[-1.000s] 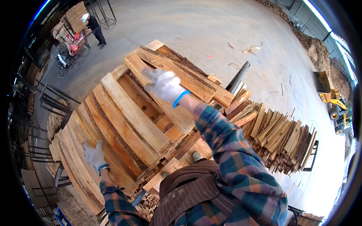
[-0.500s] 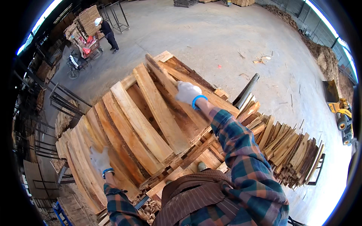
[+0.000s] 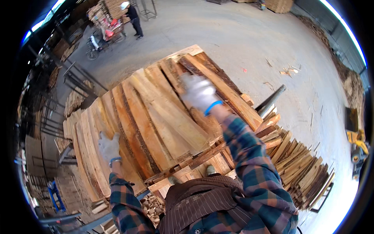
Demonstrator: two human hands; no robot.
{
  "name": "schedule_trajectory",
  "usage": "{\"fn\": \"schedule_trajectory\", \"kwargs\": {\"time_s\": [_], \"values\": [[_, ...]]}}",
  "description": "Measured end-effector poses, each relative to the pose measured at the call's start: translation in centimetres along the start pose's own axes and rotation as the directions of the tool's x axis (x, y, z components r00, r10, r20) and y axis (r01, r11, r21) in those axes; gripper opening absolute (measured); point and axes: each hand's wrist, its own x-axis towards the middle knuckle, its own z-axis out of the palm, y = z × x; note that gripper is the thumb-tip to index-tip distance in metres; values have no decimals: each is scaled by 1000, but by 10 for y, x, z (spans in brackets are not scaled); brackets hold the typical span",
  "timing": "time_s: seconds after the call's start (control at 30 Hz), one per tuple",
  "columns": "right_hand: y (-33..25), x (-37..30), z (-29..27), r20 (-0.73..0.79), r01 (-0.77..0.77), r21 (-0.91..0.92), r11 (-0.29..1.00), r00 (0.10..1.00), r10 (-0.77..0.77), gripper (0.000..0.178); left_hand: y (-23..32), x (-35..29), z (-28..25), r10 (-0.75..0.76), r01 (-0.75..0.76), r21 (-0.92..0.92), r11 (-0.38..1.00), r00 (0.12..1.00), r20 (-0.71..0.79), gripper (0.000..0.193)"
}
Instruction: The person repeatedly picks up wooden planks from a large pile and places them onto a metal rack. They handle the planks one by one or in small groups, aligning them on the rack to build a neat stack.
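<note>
Wooden boards (image 3: 142,136) lie side by side across the top of a large stack in front of me. My left hand (image 3: 109,146), in a pale glove with a blue band at the wrist, rests on the boards at the left, its fingers apart and flat. My right hand (image 3: 199,93), gloved the same way, is over the boards on the right side. Motion smears its fingers, so its hold on any board is unclear. Just right of it lies a long board with a dark bark edge (image 3: 224,91).
A metal post (image 3: 271,100) rises at the stack's right corner. Beyond it, narrow wood strips (image 3: 306,167) sit piled in a rack. A person in a white helmet (image 3: 133,19) stands by a loaded cart at the far left. A yellow loader (image 3: 357,142) is at the far right.
The board that stood tilted by my right hand is down among the others, and boards there have shifted left. My right hand is moving fast. My left hand stays on the boards.
</note>
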Motion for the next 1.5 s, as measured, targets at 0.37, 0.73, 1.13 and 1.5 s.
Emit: {"fn": "schedule_trajectory", "kwargs": {"time_s": [0.37, 0.73, 1.13, 1.5], "values": [[137, -10, -7, 267, -259, 126, 958, 939, 219, 92, -88, 35, 1, -86, 112, -873, 475, 993, 80, 87], [-66, 18, -40, 499, -296, 789, 538, 820, -281, 102, -150, -172, -51, -701, -44, -966, -255, 696, 153, 53], [-276, -18, 54, 477, 458, 506, 731, 558, -679, 91, -155, -138, 60, -882, 133, -935, -330, 311, 355, 58], [-405, -102, 119, 365, 762, 283, 583, 477, -800, 63, -160, -138, 47, -841, 191, -904, -382, 333, 425, 77]]}}
